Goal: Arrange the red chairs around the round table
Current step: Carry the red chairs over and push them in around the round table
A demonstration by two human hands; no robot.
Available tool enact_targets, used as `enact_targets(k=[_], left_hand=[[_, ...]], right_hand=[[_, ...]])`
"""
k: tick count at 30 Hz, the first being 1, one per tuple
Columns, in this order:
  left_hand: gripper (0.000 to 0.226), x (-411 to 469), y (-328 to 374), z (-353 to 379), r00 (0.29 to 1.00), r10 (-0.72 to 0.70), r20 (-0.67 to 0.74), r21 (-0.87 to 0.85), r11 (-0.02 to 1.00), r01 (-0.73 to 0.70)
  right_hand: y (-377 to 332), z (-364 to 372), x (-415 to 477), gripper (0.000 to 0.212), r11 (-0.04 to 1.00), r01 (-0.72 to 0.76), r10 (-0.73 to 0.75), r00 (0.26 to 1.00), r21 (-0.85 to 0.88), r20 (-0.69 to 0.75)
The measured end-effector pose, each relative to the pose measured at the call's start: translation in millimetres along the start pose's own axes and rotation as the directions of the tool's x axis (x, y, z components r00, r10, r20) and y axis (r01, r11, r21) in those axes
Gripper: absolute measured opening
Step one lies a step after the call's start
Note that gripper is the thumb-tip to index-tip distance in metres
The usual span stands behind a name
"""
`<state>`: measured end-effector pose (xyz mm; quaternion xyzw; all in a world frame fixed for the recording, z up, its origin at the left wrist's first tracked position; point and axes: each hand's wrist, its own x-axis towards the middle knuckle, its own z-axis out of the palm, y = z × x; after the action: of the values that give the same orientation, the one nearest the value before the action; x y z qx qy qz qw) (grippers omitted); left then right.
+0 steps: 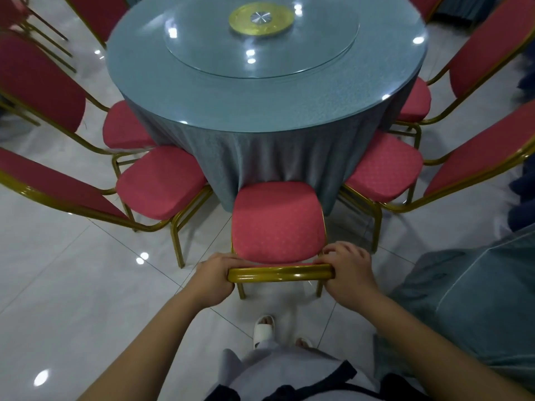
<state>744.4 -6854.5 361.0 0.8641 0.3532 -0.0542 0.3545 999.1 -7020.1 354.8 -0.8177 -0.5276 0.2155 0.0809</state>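
A round table (pixel 202 91) with a grey-blue cloth and a glass turntable (pixel 260 44) stands ahead of me. Directly in front, a red chair (pixel 278 221) with a gold frame faces the table, its seat touching the hanging cloth. My left hand (pixel 215 280) grips the left end of its gold backrest top rail and my right hand (pixel 347 273) grips the right end. Two red chairs (pixel 159 180) stand at the table on the left and two red chairs (pixel 385 166) on the right, seats turned toward the cloth.
Glossy white floor tiles (pixel 86 285) surround the table. Another cloth-covered table (pixel 477 299) sits close at my lower right. More red chairs (pixel 17 13) stand at the far left and back. My feet (pixel 263 328) are just behind the held chair.
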Motion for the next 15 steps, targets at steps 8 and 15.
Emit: enact_targets(k=[8, 15], left_hand=[[0.038, 58.2, 3.3, -29.7, 0.993, -0.078, -0.093, -0.052, 0.996, 0.073], [0.043, 69.5, 0.8, -26.6, 0.979, -0.160, -0.125, -0.021, 0.987, 0.159]], right_hand=[[-2.6, -33.4, 68.9, 0.034, 1.000, -0.010, 0.010, 1.000, 0.013, 0.026], [-3.2, -37.5, 78.4, 0.039, 0.999, -0.028, 0.027, 0.999, 0.028, 0.037]])
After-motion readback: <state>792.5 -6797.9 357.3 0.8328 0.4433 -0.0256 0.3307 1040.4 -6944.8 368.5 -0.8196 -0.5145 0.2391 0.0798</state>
